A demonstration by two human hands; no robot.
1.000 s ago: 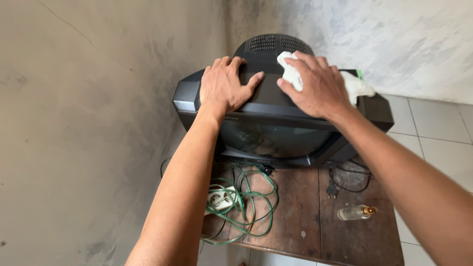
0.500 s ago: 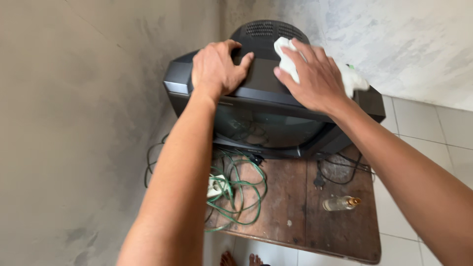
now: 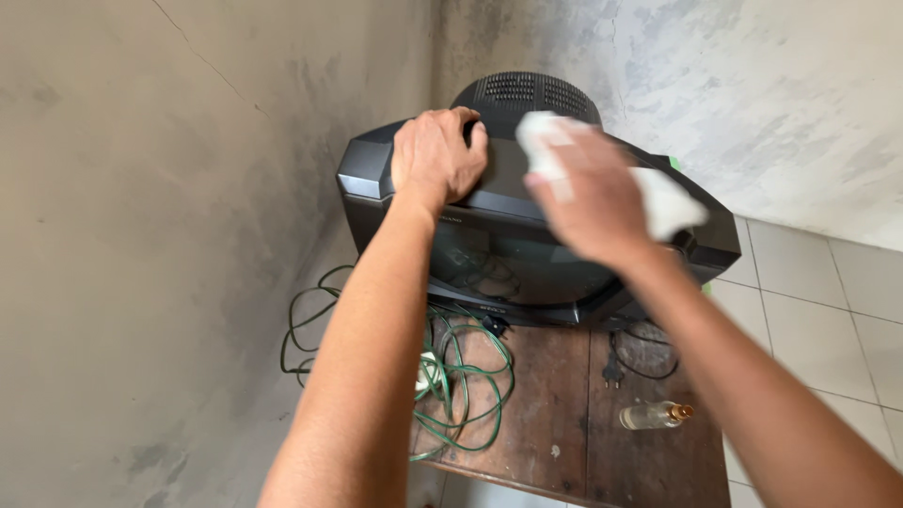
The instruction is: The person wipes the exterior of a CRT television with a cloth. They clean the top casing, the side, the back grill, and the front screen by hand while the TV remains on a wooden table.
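A black box-shaped television point(image 3: 489, 249) stands on a dark wooden table point(image 3: 564, 423) in the corner of the room. My left hand point(image 3: 437, 155) lies flat on the top of the television, fingers spread, near its vented rear hump. My right hand point(image 3: 588, 193) grips a white cloth point(image 3: 663, 202) and is lifted slightly above the television's top right side, blurred by motion. The cloth sticks out above my fingers and hangs to the right of the hand.
A coil of green cable point(image 3: 461, 376) with a white plug lies on the table and spills toward the left wall. A black plug and cord point(image 3: 625, 362) and a small clear bottle point(image 3: 654, 414) lie on the table. White floor tiles point(image 3: 818, 301) lie to the right.
My right hand has swept with the cloth across the television's top and lifted a little. My left hand stays pressed on top. The view has shifted slightly.
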